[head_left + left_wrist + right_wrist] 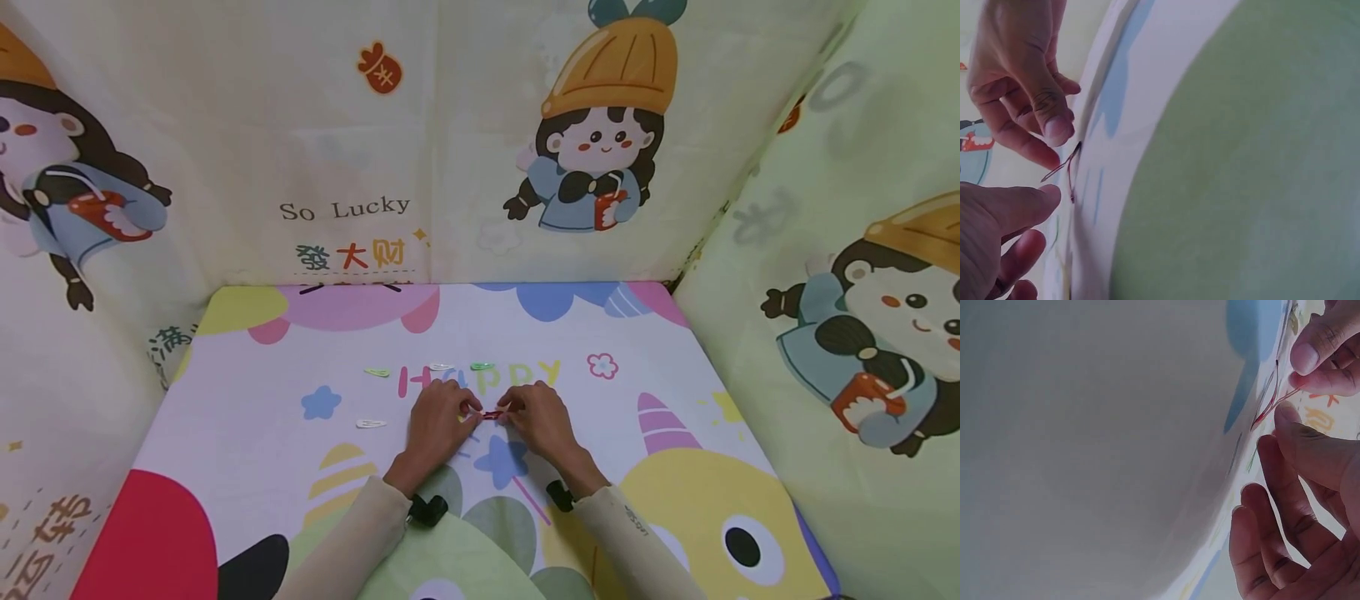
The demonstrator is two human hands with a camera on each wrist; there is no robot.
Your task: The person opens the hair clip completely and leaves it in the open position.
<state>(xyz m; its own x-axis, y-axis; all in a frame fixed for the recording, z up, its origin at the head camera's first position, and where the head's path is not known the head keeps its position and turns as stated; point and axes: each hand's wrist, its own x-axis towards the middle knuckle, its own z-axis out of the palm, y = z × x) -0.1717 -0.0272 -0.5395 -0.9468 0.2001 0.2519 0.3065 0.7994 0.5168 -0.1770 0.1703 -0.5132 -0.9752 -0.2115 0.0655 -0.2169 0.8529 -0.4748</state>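
Note:
A small red snap hair clip (492, 414) is between the two hands, its two arms spread apart in a V in both wrist views. My left hand (444, 423) pinches it from the left, thumb and index finger at the spread ends. From the right, my right hand (542, 422) pinches it near the joined end, the other fingers loosely bent in the right wrist view. Beyond the hands lie a green clip (482, 366), a white clip (441, 367) and a yellow-green clip (377, 372). Another white clip (371, 424) lies left of my left hand.
The tabletop (247, 392) has a printed cover with cartoon shapes and the word Happy. Printed fabric walls (465, 167) enclose it at the back and both sides. A dark wrist camera (427, 510) sits at the left cuff, and another (560, 495) at the right.

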